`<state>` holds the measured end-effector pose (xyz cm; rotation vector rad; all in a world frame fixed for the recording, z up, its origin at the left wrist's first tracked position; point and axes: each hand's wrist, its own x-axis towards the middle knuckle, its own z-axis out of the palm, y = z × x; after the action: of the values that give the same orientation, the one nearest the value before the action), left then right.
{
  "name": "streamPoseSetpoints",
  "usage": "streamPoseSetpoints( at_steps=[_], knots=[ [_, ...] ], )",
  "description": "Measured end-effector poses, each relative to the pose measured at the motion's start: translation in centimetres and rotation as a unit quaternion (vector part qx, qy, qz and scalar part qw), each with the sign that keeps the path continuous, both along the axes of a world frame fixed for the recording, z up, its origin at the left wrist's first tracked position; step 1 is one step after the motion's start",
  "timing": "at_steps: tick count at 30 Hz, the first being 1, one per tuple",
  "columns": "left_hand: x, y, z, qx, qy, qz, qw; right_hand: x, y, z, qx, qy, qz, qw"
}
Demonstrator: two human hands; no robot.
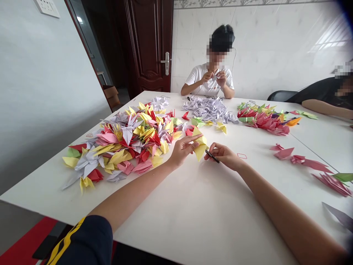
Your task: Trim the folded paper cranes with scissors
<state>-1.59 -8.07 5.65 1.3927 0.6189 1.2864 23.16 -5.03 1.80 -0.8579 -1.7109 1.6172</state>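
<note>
My left hand (183, 150) holds a yellow origami crane (200, 144) up just above the white table (176, 217), with the index finger lying across the paper. My right hand (224, 155) grips a slim black tool (212, 156), possibly tweezers or small scissors, and its tip reaches toward the crane's lower edge. To the left of my hands lies a large heap of mixed origami cranues (124, 143) in yellow, red, pink, grey and green. Its nearest cranes lie close to my left hand.
A pile of pale lilac cranes (206, 109) and a pink, red and green pile (264, 120) lie farther along the table. Loose pink cranes (303, 163) lie at the right. A co-worker (211, 79) folds paper across the table; another person's arm (325, 106) rests at the right.
</note>
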Motion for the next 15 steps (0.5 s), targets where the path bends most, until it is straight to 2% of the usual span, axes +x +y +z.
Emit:
streamPoseSetpoints(
  at_steps=[3, 9, 15],
  knots=[
    [-0.18, 0.20, 0.05, 0.017, 0.006, 0.000, 1.000, -0.02, 0.08, -0.05, -0.002, 0.004, 0.001, 1.000],
    [-0.10, 0.66, -0.43, 0.052, 0.005, 0.040, 0.998, 0.16, 0.18, -0.11, -0.012, 0.002, 0.015, 1.000],
    [-0.03, 0.72, -0.67, 0.048, 0.004, 0.085, 0.995, -0.08, -0.05, 0.17, -0.019, 0.007, 0.012, 1.000]
  ],
)
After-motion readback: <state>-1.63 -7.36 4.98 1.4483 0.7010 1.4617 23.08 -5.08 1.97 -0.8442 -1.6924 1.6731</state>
